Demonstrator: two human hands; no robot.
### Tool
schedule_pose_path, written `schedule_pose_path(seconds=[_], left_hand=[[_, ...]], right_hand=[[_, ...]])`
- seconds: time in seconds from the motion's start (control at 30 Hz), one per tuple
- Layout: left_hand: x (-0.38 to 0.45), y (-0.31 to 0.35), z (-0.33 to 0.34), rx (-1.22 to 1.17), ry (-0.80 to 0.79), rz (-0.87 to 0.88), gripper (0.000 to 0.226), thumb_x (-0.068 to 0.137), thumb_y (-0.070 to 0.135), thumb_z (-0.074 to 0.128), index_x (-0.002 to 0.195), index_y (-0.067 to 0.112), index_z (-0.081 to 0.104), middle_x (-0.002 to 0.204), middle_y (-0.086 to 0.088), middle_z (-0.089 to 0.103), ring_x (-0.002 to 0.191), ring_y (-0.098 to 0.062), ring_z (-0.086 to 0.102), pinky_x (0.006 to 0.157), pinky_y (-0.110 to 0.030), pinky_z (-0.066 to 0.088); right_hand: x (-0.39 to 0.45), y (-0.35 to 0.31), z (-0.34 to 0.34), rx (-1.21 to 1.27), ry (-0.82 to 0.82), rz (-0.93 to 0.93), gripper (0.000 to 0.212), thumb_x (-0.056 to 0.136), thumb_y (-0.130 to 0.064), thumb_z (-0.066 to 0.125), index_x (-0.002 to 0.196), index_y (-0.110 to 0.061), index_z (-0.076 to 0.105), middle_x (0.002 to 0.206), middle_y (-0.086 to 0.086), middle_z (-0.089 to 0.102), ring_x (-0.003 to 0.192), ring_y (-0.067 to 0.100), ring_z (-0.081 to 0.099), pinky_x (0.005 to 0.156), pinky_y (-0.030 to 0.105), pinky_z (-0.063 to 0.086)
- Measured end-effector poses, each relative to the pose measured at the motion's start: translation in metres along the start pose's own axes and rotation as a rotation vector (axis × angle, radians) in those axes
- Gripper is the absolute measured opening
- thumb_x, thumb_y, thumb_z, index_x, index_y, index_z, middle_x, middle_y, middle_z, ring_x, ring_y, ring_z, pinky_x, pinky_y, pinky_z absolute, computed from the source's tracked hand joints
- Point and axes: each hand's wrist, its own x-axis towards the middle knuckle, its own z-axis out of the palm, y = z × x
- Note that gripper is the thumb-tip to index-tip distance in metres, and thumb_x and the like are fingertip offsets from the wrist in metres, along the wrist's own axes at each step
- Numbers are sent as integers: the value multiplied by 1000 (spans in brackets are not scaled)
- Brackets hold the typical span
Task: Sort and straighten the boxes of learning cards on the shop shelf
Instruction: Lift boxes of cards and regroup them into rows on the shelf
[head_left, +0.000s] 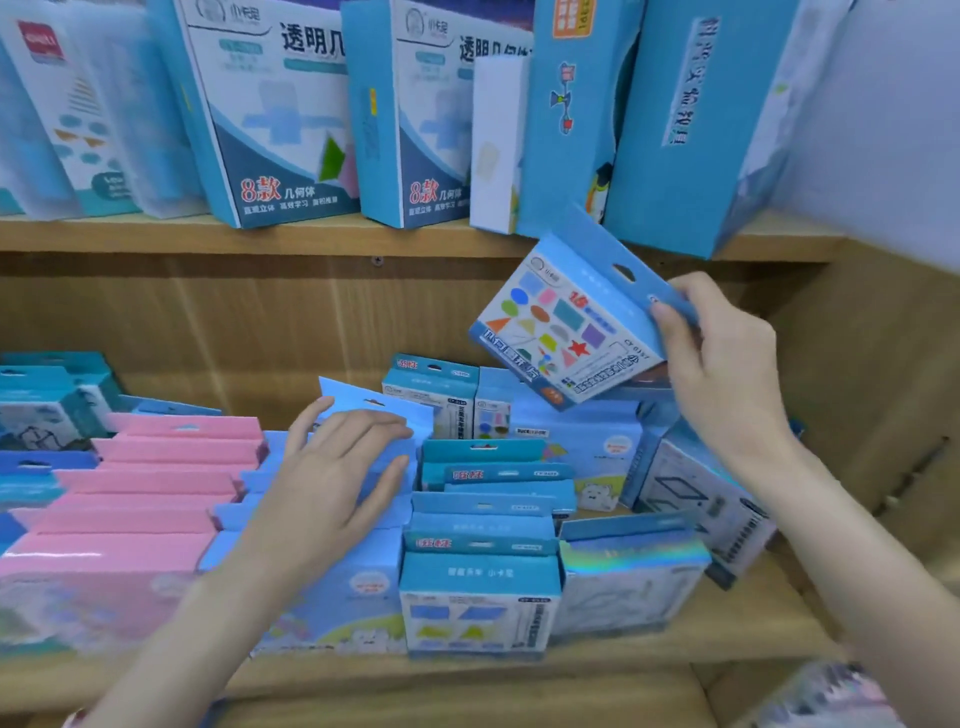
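- My right hand (727, 364) holds a shapes card box (566, 332) in the air above the right part of the lower shelf (727, 634); its fingers (670, 338) pinch the box's blue hanger flap at the upper right corner.
- The box is tilted, long axis running from upper right down to lower left, printed face toward me.
- My left hand (332, 467) rests with fingers spread and nearly straight on the light-blue boxes (332, 597), pressing their upright flaps; it grips nothing.
- Deciding relation: the teal row (483, 519) lies below and left of the held box, between my two hands.
- Judgement: the right hand is the one to set it down; the box must first be turned upright.
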Motion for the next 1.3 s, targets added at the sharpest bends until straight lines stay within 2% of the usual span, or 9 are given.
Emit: schedule_pose_path(seconds=[0.2,0.3,0.47,0.57,0.63,0.73,0.87,0.97,1.3], left_hand=[[1,35,8,-117,-18,99,42,97,39,28,105,15,62,107,5,62,103,-12,54,106,-42,25],[5,53,14,-168,-40,136,41,96,39,29,106,16,62,109,5,61,105,-12,53,106,-40,24],[14,79,28,-227,-73,197,33,94,38,35,106,20,60,108,9,61,103,-8,51,105,-35,22],[21,90,37,-270,-84,184,33,95,40,34,108,23,59,110,13,60,104,-3,49,105,-34,22],[24,96,42,-293,-81,171,34,95,42,32,109,25,58,110,14,60,105,0,48,104,-34,22],[25,100,49,-296,-69,137,35,96,41,30,108,25,59,110,15,60,106,1,48,105,-32,20],[24,100,53,-294,-65,76,39,95,40,29,105,22,62,106,16,59,104,1,48,104,-26,18],[24,106,56,-288,-58,79,35,96,42,30,105,25,60,105,19,58,103,0,49,103,-29,22],[24,118,65,-239,-173,159,41,83,65,41,109,36,53,107,19,59,105,0,48,106,-30,14]], right_hand=[[-34,2,-63,-94,69,94,6,95,-15,47,89,-17,50,67,-7,55,57,-6,57,52,9,43],[-44,10,-98,-203,59,139,8,91,-25,43,90,-22,50,73,2,59,57,13,60,54,25,45],[-63,28,-144,-347,-123,205,7,90,-23,50,88,-17,52,61,2,57,50,-10,55,50,4,37],[-78,41,-155,-419,-278,247,8,93,-14,51,85,-15,50,53,-2,51,43,5,50,49,6,35],[-89,53,-153,-425,-378,256,9,94,-20,49,86,-16,51,61,9,59,56,26,56,54,19,37],[-108,73,-141,-397,-497,290,7,93,-17,49,86,-15,51,72,9,63,69,31,58,60,38,40],[-127,94,-118,-373,-562,280,8,93,-17,48,88,-13,52,70,-2,56,65,20,50,54,25,35],[-133,103,-107,-375,-566,314,5,93,-17,47,90,-16,50,73,-5,52,66,20,50,57,30,34],[-111,92,-95,-574,-516,219,34,93,-33,47,122,-16,50,112,1,55,105,19,52,76,29,47]])
